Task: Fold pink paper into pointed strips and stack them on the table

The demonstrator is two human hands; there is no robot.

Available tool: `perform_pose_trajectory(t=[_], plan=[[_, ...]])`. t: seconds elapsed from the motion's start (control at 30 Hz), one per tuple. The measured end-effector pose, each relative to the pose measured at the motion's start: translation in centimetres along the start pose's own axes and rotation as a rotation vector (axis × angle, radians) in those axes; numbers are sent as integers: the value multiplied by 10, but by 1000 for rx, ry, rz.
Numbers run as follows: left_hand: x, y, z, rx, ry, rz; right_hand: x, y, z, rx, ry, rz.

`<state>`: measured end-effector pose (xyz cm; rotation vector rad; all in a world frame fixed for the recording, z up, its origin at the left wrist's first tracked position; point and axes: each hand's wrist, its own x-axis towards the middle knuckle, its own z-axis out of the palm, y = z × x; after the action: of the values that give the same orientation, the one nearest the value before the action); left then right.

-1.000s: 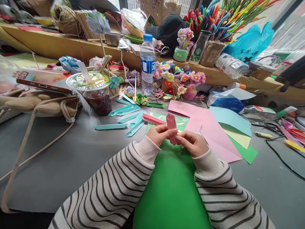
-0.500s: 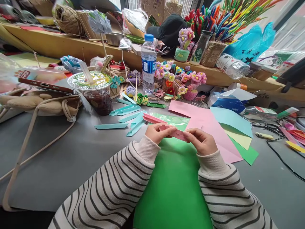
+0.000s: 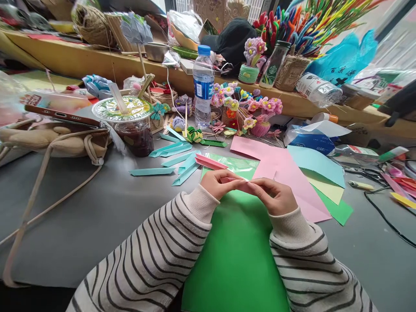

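- Head view: the left hand (image 3: 218, 183) and the right hand (image 3: 273, 196) meet above the green sheet (image 3: 234, 251) on the grey counter (image 3: 97, 208). Both pinch the same folded pink paper strip (image 3: 242, 184), which lies flat and nearly level between the fingertips, mostly hidden by them.
- Each hand is closed on one end of the strip; neither is free.
- Done so far, judging by how things lie: the strip is already folded narrow, and several finished teal strips (image 3: 169, 151) plus one pink folded piece (image 3: 209, 162) rest on the counter just beyond the hands. Flat pink sheets (image 3: 286, 173), a pale blue sheet (image 3: 315, 162) and yellow and green ones to the right are unfolded, so plenty of paper is left.
- Behind stand a sealed drink cup (image 3: 128, 123), a water bottle (image 3: 203, 84) and small craft flowers (image 3: 247, 108).
- Against the earlier frames: a second ago the pink piece stood upright between the fingers, showing a pointed top; half a second ago it was tipped sideways; now it is pressed flatter and lower, with the fingertips drawn closer over it. Everything else on the counter is unchanged.
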<state>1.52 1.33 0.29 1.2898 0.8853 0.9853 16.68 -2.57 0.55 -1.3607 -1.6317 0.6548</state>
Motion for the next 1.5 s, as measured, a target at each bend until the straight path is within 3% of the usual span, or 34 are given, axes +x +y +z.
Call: perform_pose_trajectory(t=[0.53,0.7,0.8,0.97,1.03,1.3,1.4,1.5], plan=[[-2,4,0,-13,28,-69,4,-10,-27,37,-155,108],[-2,6,0,-47,45,-90,5,-4,-37,67,-60,132],[-2,5,1,-29,83,-108,6,-1,-33,147,36,145],[-2,4,3,-23,72,-101,5,-1,-9,190,-92,131],[-2,5,2,-4,61,-124,5,-2,-4,192,-83,143],[1,1,-2,-12,-16,-132,7,-1,-14,188,-134,225],[3,-2,-1,-16,7,-128,8,0,-16,181,-101,242],[4,-1,-1,-49,107,-139,9,4,-19,140,-65,251]])
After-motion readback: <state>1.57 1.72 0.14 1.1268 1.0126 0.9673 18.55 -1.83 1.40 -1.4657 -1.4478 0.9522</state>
